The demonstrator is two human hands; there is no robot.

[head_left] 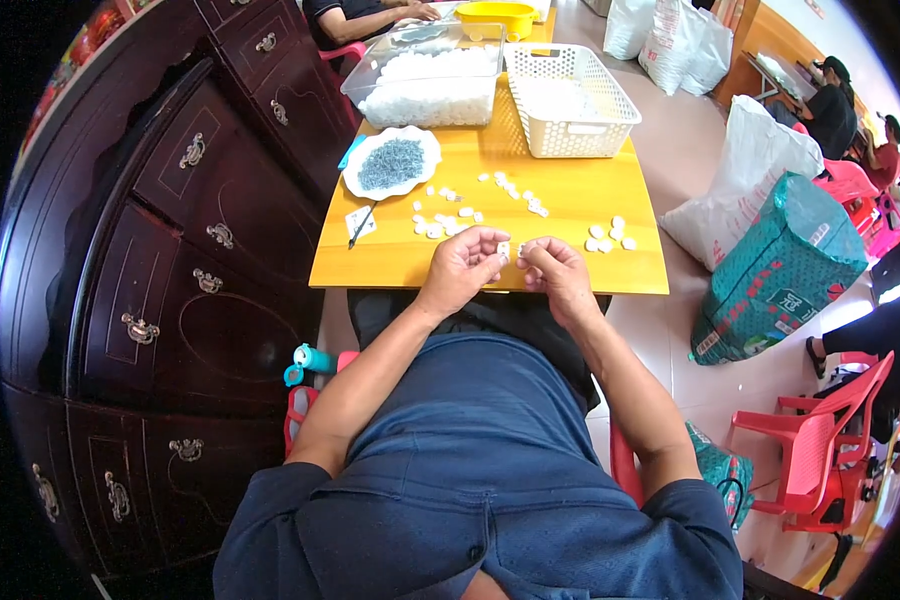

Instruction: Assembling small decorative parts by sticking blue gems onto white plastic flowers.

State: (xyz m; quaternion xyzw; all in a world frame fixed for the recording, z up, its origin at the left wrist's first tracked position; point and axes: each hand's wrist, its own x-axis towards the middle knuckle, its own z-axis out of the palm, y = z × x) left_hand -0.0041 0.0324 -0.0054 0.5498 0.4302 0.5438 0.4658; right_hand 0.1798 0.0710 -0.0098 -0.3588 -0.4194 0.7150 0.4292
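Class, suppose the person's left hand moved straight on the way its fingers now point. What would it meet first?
Most likely the right hand, or the small white piece pinched in it, just to the right of the left hand. Depth is hard to judge here, so this is tentative.

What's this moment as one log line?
left hand: pinching small white piece; right hand: pinching another white piece; table: loose white pieces, dish of grey pieces
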